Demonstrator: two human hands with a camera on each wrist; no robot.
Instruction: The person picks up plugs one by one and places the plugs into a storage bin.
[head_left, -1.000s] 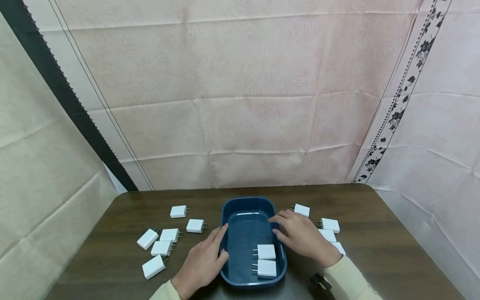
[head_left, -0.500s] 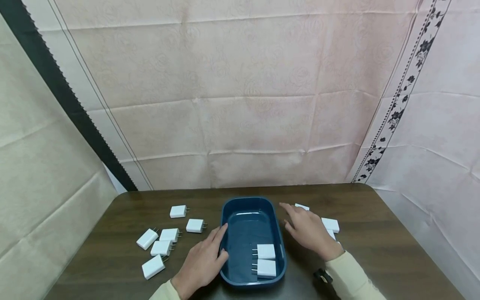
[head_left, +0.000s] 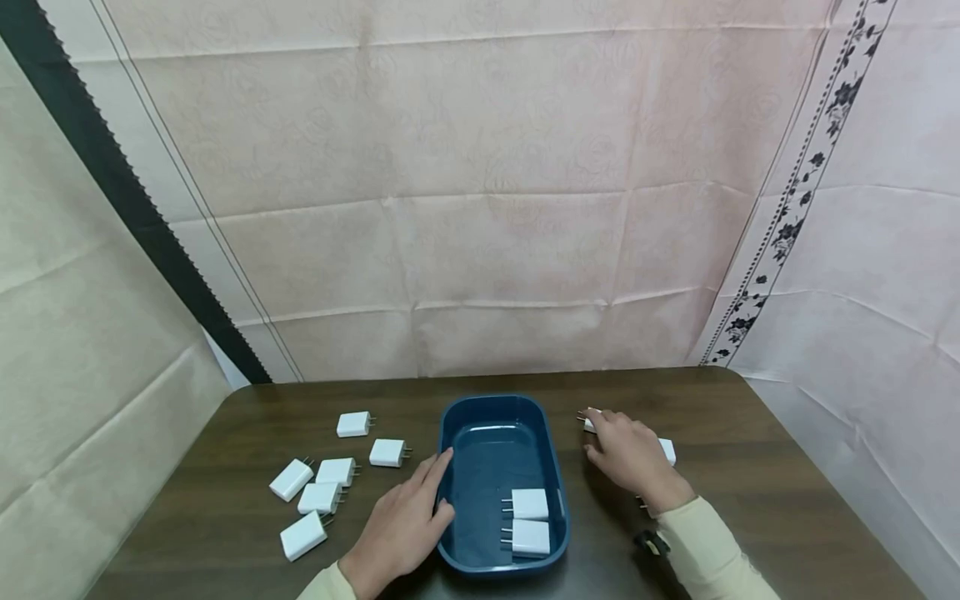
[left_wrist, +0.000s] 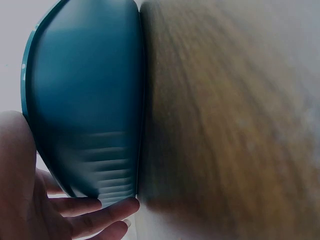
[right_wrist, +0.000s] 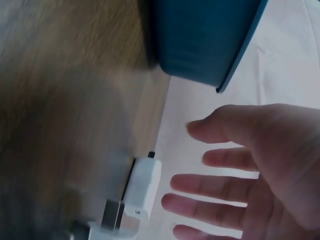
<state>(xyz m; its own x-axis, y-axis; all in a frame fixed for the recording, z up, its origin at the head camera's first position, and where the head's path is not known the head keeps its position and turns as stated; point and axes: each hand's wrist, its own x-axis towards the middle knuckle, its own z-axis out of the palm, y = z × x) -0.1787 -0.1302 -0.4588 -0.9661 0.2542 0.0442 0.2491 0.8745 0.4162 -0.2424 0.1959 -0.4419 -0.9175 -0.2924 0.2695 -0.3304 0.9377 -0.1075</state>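
Note:
A dark blue tray [head_left: 477,477] stands on the table, with two white plug-in chargers [head_left: 530,538] lying side by side in its near right part, prongs to the left. My left hand [head_left: 405,521] rests against the tray's left side, fingers extended; the left wrist view shows its fingers by the tray's outer wall [left_wrist: 85,85]. To the right of the tray, my right hand [head_left: 637,458] hovers over other chargers, fingers spread and holding nothing. One charger [head_left: 589,426] shows just beyond its fingertips. Another charger [head_left: 667,451] is partly hidden behind it. A white charger [right_wrist: 144,185] lies near those fingers in the right wrist view.
Several more white chargers [head_left: 302,536] lie scattered on the table left of the tray. The wooden table [head_left: 757,508] ends at a back edge against hanging pale cloth [head_left: 517,250]. Cloth also hangs at both sides.
My right hand has moved away from the tray's right rim, rightward over the loose chargers. My left hand stays at the tray, and the two chargers inside lie as before.

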